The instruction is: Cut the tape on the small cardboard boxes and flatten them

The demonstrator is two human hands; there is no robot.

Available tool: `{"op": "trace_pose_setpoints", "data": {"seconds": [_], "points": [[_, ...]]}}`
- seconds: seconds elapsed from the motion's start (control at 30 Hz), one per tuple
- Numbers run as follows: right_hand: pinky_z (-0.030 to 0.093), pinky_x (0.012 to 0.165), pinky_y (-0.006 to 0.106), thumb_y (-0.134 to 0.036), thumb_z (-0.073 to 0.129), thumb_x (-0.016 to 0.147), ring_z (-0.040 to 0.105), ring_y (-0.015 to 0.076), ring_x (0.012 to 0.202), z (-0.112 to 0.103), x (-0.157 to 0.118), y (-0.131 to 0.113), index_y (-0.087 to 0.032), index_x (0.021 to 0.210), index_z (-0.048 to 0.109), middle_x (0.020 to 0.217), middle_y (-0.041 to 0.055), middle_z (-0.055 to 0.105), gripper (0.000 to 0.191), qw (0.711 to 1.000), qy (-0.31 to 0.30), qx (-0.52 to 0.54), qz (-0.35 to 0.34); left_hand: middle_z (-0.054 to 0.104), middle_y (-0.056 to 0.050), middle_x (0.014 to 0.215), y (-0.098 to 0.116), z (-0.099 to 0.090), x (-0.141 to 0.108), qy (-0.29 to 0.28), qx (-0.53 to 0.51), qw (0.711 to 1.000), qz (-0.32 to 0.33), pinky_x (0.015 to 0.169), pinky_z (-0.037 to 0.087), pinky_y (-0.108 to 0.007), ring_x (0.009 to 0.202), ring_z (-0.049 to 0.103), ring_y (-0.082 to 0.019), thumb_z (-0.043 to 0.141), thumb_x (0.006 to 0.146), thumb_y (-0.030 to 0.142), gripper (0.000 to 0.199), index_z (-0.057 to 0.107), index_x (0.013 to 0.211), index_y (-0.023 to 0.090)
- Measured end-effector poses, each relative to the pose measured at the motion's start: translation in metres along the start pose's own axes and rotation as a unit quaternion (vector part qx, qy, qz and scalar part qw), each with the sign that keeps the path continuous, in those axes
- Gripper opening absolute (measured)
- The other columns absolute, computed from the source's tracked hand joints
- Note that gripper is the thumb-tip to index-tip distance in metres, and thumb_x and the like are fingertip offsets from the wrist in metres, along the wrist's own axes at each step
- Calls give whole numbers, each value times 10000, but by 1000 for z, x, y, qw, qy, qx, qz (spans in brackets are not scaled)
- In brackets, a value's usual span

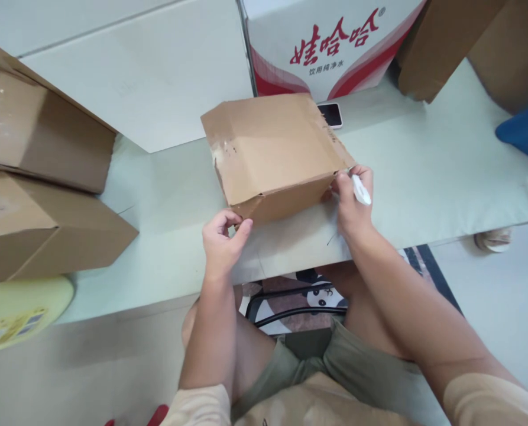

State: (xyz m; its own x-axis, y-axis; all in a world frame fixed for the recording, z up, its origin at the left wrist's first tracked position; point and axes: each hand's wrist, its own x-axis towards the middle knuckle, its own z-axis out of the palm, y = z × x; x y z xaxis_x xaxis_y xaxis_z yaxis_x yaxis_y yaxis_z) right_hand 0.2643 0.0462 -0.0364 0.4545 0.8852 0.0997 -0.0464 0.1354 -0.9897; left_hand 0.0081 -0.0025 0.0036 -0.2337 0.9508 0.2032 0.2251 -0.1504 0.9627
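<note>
A brown cardboard box (285, 145) stands in front of me on the pale green tabletop, its near side tilted toward me. Torn tape and rough paper show along its left and right edges. My left hand (223, 239) is closed at the near left corner, thumb and fingers pinching the cardboard edge. At the near right corner is my right hand (355, 204), closed around a slim white tool (362, 190) whose kind I cannot make out. The fingertips of that hand also touch the box corner, and some of them are hidden behind it.
A phone (331, 115) lies just behind the box. Beyond it stand a white carton with red lettering (330, 53) and a large white box (148, 77). Brown cartons (68, 225) and a yellow container (24, 310) are at left, a blue object (525, 133) at right.
</note>
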Motion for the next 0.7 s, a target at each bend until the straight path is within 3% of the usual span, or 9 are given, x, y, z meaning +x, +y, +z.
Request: {"op": "trace_pose_setpoints", "data": {"seconds": [0.13,0.27,0.37,0.43,0.5,0.57,0.7], "points": [[469,759,333,-696,692,863,505,164,765,0,7,3,-284,928,402,833,-44,427,508,1000,7,-24,9,439,52,682,0,5,-1,-8,-116,991,-61,533,319,-251,544,394,-110,847,729,594,482,538,880,257],[444,730,319,-805,680,803,501,161,755,2,13,3,-285,944,392,826,-47,447,611,1000,-20,-6,2,472,18,808,9,9,0,29,-163,982,-97,558,356,-265,603,462,-137,812,665,634,589,513,1042,295],[468,754,329,-852,646,785,555,169,772,6,14,0,-290,950,367,838,-37,506,650,999,-34,35,9,523,-5,901,15,6,2,86,-164,981,-58,650,451,-291,731,549,-177,767,666,571,532,459,1007,304],[451,693,325,-857,623,791,538,173,717,8,12,-4,-292,939,358,801,-39,471,641,998,-31,59,22,493,5,800,12,-2,5,112,-193,973,-55,675,477,-305,735,562,-190,713,692,533,418,444,888,281],[415,631,322,-845,602,807,506,182,676,8,9,-8,-294,921,363,768,-38,407,611,998,-23,63,15,454,1,691,6,-14,8,91,-223,965,-102,677,500,-322,715,577,-203,649,730,521,361,407,745,254],[398,609,323,-814,602,827,491,186,661,6,4,-13,-294,910,377,754,-36,385,573,998,-29,56,-2,520,-23,672,0,-25,11,56,-217,961,-161,704,541,-345,751,623,-225,645,726,506,336,438,675,246],[395,583,310,-647,751,815,474,156,619,1,-6,-23,-294,934,412,747,-47,450,503,995,-77,70,5,683,-45,726,3,-37,8,50,-182,959,-213,639,582,-357,732,684,-244,817,579,497,348,624,699,233]]}}
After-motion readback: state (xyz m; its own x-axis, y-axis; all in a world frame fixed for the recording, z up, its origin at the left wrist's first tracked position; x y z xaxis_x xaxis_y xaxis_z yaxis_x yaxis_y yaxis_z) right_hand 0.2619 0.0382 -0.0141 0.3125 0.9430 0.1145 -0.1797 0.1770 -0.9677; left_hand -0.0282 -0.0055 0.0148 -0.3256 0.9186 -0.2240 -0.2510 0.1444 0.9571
